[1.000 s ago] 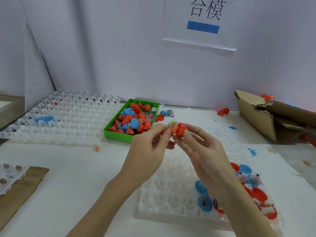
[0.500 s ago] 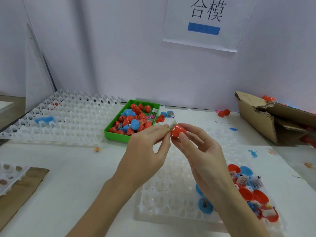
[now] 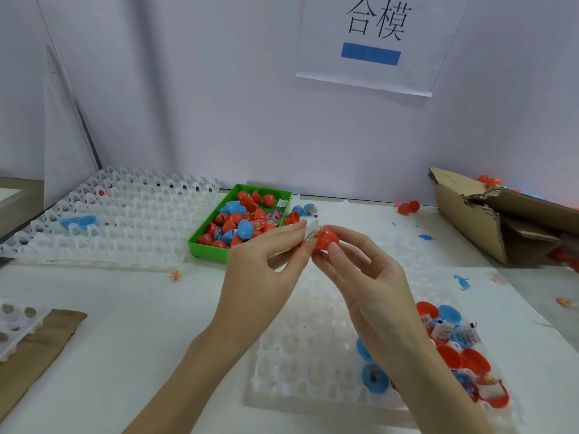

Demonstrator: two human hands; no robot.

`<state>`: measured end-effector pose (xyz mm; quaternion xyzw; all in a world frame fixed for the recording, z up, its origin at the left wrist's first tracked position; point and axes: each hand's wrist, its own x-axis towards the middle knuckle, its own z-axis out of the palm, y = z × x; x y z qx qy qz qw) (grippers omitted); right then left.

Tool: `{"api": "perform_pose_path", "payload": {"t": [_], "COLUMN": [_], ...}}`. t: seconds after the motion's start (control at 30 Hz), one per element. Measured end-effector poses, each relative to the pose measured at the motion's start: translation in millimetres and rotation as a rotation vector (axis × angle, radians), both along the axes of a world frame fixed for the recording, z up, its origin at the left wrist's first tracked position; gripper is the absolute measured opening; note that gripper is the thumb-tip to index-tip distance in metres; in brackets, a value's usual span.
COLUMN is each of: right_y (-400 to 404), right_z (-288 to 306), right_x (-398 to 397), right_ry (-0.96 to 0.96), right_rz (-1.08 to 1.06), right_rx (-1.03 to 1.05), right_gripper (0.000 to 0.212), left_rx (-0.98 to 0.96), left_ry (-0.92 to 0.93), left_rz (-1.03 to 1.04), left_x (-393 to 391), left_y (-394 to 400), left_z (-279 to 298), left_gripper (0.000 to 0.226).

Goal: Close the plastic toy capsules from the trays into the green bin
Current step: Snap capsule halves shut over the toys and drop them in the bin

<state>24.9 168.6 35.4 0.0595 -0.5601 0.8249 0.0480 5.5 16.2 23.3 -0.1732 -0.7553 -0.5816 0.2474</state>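
My left hand (image 3: 263, 270) and right hand (image 3: 363, 277) meet raised at centre, fingertips pinching, forearms angling in from below.

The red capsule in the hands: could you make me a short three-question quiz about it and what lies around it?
1. True or false: the red capsule is held between both hands, above the table.
2. Which hand pinches the small clear packet at the capsule: the left hand or the right hand?
3. Multiple choice: where does the green bin stand? A) in front of the left white tray B) just right of the left white tray C) inside the cardboard box

Key: 1 true; 2 the left hand; 3 B.
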Motion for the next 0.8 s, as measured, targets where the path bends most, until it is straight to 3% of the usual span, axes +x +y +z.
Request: {"api": "perform_pose_path", "payload": {"t": [0.47,0.67,0.8], "right_y": [0.4,3.4,3.0], "right_z": [1.0,-1.0,-1.4], "right_x": [-1.4,-2.0,-0.2], "right_ry": [-0.07,-0.083,-0.048], "right_rz": [-0.023,-0.006,-0.007], "right_rx": [0.001,-0.014,0.031], "right_gripper": [0.029,0.02,0.026], "left_rx": [-0.031,-0.024,0.061], "left_ry": [-0.032,-0.018,-0.12], "left_rz": [-0.044,-0.025,-0.024], "left_x": [4.2,1.4,-1.0], "left_y": [2.6,0.5,-3.5], "left_z": [-1.0,-1.8,-1.7], "left_gripper": [0.05,0.02,0.021]}}
